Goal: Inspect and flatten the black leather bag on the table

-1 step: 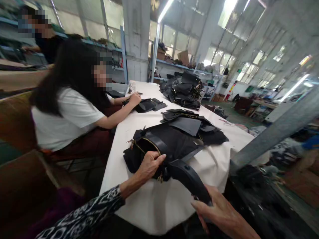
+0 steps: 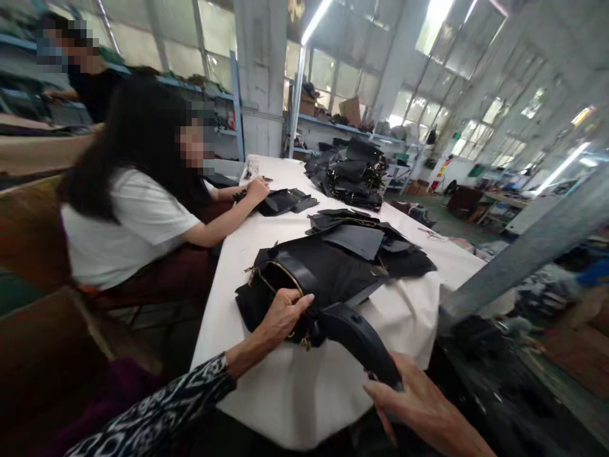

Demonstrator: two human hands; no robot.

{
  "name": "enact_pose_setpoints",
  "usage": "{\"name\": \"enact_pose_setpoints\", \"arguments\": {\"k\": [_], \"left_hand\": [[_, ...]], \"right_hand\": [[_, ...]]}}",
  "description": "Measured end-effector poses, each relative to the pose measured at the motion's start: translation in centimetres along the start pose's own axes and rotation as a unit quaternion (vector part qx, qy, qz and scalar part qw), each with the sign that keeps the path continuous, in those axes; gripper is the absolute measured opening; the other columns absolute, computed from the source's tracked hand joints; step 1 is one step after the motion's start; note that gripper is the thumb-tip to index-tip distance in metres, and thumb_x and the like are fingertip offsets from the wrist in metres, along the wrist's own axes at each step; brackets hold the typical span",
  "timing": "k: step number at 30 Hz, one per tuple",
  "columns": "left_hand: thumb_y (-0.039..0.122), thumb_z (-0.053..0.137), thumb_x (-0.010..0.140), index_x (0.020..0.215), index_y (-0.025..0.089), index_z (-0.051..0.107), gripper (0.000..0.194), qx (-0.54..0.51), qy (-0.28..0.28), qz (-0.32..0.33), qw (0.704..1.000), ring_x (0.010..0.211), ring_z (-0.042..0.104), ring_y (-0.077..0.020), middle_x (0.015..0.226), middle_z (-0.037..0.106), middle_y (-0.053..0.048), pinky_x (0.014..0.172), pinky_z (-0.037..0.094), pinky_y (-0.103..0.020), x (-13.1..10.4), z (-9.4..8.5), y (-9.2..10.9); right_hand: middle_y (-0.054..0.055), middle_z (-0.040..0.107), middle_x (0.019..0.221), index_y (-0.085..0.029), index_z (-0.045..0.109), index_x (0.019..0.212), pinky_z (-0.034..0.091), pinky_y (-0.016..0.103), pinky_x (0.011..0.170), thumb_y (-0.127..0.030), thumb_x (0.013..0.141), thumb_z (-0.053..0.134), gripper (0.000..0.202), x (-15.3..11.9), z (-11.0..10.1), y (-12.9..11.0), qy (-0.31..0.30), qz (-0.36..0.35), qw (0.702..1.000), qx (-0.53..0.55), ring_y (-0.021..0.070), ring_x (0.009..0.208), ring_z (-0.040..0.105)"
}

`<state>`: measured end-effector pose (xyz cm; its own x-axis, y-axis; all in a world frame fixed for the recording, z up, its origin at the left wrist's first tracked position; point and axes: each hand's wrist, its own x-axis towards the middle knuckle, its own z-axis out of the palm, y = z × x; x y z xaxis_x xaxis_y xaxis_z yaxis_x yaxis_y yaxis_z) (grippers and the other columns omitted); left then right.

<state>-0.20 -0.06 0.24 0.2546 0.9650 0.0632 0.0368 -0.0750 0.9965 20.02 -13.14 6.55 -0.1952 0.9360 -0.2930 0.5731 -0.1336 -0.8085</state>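
Left grip: the left hand (image 2: 280, 317) has thumb and fingers pinched together on the gold-toned metal zipper (image 2: 280, 266), at the near edge of its curved opening.
Right grip: the right hand (image 2: 412, 387) is wrapped around the lower end of a black, curved, smooth-surfaced tool (image 2: 359, 336); its upper end points at the work beside the left hand; whether it touches cannot be told.
Black bag piece: a soft, dark bag piece (image 2: 318, 260) lies on the near part of the table, zipper opening toward the left; gold-toned metal fittings (image 2: 306, 339) hang at its near edge.
Surface: a long table (image 2: 285, 393) under an off-white cover, creased and draped at the right side; flat black pieces (image 2: 404, 254) lie just behind the work; a tall black stack with gold-toned bits (image 2: 352, 171) stands farther back.
Neighbours: a person in a white T-shirt (image 2: 128, 222) sits at the table's left side, hands at another black piece (image 2: 285, 200); a second person in dark clothing (image 2: 90, 82) is farther back.
Room: blue-framed shelves (image 2: 333, 122) under tall windows; bright tube lights; a slanting grey metal post (image 2: 518, 254) at right.
Writing: a red and yellow sign (image 2: 444, 168) in the distance, too blurred to read.
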Motion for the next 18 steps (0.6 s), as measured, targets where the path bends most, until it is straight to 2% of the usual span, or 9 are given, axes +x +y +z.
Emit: {"name": "enact_pose_setpoints", "arguments": {"k": [5,10,14,18], "left_hand": [[0.043,0.059,0.074,0.065,0.011,0.065,0.034,-0.089,-0.016,-0.01,0.996,0.055,0.054,-0.0115,0.058,0.066,-0.002,0.056,0.04,-0.022,-0.1,-0.7,0.2],[0.042,0.057,0.077,0.075,0.01,0.07,0.035,-0.084,-0.034,-0.007,0.996,0.064,0.061,-0.0164,0.064,0.07,-0.006,0.063,0.045,-0.025,0.2,-0.7,-0.9],[0.041,0.057,0.078,0.072,0.011,0.071,0.034,-0.085,-0.049,0.017,0.995,0.063,0.061,-0.0146,0.064,0.07,-0.005,0.063,0.045,-0.024,0.2,-0.5,-0.8],[0.043,0.06,0.074,0.065,0.011,0.069,0.034,-0.097,-0.041,0.01,0.994,0.057,0.059,-0.013,0.059,0.068,-0.004,0.056,0.044,-0.021,-0.1,-0.7,-0.5]], "right_hand": [[-0.004,0.054,0.047,-0.017,0.047,0.077,0.039,0.019,0.041,-0.039,0.085,0.051,0.024,0.4,-0.8,-0.5,0.02,-0.015,0.999,0.044,0.0103,0.039,0.05],[-0.003,0.055,0.044,-0.017,0.049,0.074,0.042,0.021,0.046,-0.041,0.083,0.052,0.026,-1.2,-2.3,-1.5,0.08,-0.023,0.996,0.017,0.0117,0.042,0.053],[-0.003,0.055,0.046,-0.017,0.049,0.078,0.04,0.02,0.043,-0.039,0.084,0.051,0.023,-1.3,-1.5,-0.9,0.044,-0.004,0.999,0.024,0.0109,0.04,0.052],[-0.004,0.053,0.047,-0.017,0.048,0.073,0.039,0.018,0.04,-0.04,0.083,0.052,0.026,0.3,0.0,0.1,0.003,-0.005,0.999,0.05,0.0098,0.038,0.051]]}}
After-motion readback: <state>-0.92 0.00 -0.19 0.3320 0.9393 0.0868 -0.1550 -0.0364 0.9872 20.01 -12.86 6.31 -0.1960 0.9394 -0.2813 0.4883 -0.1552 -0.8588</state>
